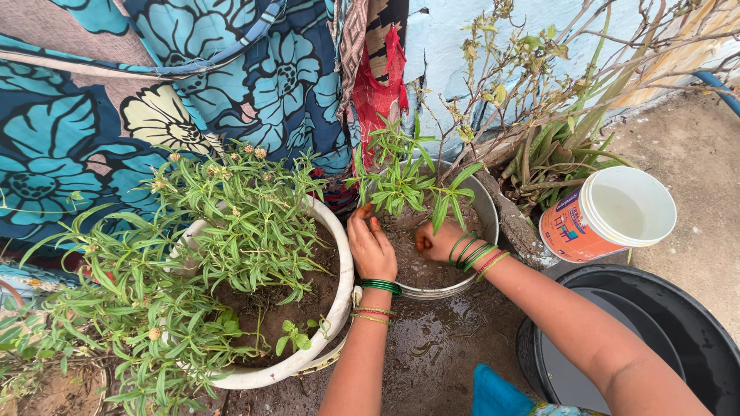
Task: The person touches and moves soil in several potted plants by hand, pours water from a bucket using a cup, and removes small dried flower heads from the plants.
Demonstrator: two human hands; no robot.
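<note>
Two hands are working in the wet soil of a grey metal pot point(484, 212), the landmark for this entry. Listing from largest: a blue floral cloth point(154, 92) is hanging behind and to the left of the metal pot; a white pot point(339, 300) full of leafy green stems is sitting just beside it on the left, the two rims nearly touching; a black bucket point(678, 323) is standing to its lower right, well apart; a dry, twiggy shrub point(555, 100) is leaning against the pale blue wall behind and right of it; an orange and white plastic container point(593, 223) is lying tilted on its side to the right, near the rim, its open mouth facing right; a small green plant point(405, 181) is standing upright inside the metal pot, at its back edge. The left hand point(371, 246) is resting at the pot's left rim, fingers curled downward with the tips pressing into the soil at the plant's base. The right hand point(435, 240) is lying inside the pot, just right of the left hand, fingers bent closed over muddy soil; whether it is gripping anything I cannot tell. Green bangles point(472, 253) are circling both wrists.
</note>
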